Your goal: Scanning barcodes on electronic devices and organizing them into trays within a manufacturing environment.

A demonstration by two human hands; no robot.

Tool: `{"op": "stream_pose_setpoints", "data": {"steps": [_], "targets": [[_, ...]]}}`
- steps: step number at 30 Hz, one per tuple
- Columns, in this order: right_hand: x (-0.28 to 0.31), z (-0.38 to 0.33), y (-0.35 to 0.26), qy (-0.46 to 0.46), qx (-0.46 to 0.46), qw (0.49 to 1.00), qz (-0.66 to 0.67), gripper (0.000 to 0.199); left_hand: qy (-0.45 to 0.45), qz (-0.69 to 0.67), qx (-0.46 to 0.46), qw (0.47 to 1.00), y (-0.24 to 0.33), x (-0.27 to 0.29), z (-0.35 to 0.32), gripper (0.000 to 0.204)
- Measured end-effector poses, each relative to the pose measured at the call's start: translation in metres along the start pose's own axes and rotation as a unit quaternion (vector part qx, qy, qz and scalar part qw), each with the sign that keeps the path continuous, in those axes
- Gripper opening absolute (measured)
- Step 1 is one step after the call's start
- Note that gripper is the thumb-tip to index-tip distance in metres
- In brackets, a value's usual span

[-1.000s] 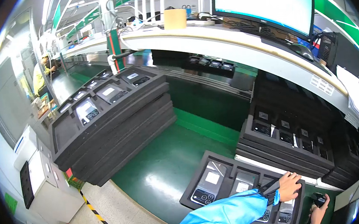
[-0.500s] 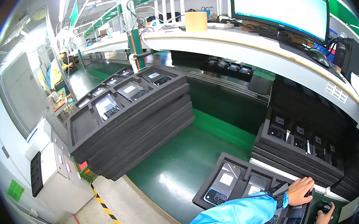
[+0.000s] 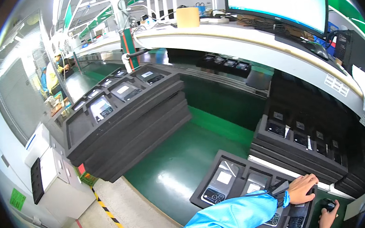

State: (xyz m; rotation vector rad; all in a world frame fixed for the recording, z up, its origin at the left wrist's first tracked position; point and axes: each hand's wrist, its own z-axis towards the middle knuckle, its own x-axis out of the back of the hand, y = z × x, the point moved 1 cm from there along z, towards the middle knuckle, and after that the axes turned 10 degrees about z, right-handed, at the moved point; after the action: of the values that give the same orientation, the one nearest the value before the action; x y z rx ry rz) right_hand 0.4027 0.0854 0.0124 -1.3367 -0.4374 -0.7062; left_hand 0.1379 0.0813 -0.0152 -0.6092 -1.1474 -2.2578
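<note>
My left hand [image 3: 300, 188], its arm in a blue sleeve, reaches over the right end of a black foam tray [image 3: 205, 190]. Its bent fingers are spread over a far slot, and the palm hides what lies beneath. Several smartphones lie camera side up in the tray, among them a grey phone [image 3: 222, 180] with a white label and a darker phone [image 3: 296, 221] below my wrist. At the lower right, beside the tray, my right hand [image 3: 329, 216] is closed on a small rounded black object [image 3: 328, 204], whose kind I cannot make out.
Stacked black foam trays [image 3: 132, 126] with phones stand at the left, and another tray stack [image 3: 297, 158] at the right. A white shelf [image 3: 228, 37] crosses above, carrying a monitor [image 3: 276, 1] and a yellow tape roll [image 3: 188, 17]. A person [image 3: 54, 74] sits far left.
The view has shifted slightly, so the surroundings sit a little further left. My left hand stays over the tray's right end, its fingers somewhat more spread. My right hand keeps the black object.
</note>
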Motion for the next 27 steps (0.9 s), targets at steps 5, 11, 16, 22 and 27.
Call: {"op": "stream_pose_setpoints", "data": {"steps": [5,11,16,22,27], "targets": [[-0.017,0.030,0.074,0.044,-0.030,0.991,0.126,0.070,-0.016,-0.006,0.008,1.000,0.004,0.006,0.001,0.054],[-0.021,0.028,0.072,0.042,-0.032,0.991,0.125,0.071,-0.030,0.007,0.015,0.999,0.003,0.007,0.001,0.053],[-0.022,0.024,0.063,0.056,-0.021,0.988,0.143,0.072,-0.031,0.013,0.011,0.999,0.005,0.007,0.003,0.054],[-0.019,0.026,0.065,0.035,-0.048,0.993,0.102,0.072,-0.048,0.015,0.019,0.999,0.007,0.010,0.001,0.055],[-0.013,0.016,0.041,0.029,-0.067,0.992,0.105,0.072,-0.058,0.016,0.016,0.998,0.007,0.014,0.002,0.054]]}}
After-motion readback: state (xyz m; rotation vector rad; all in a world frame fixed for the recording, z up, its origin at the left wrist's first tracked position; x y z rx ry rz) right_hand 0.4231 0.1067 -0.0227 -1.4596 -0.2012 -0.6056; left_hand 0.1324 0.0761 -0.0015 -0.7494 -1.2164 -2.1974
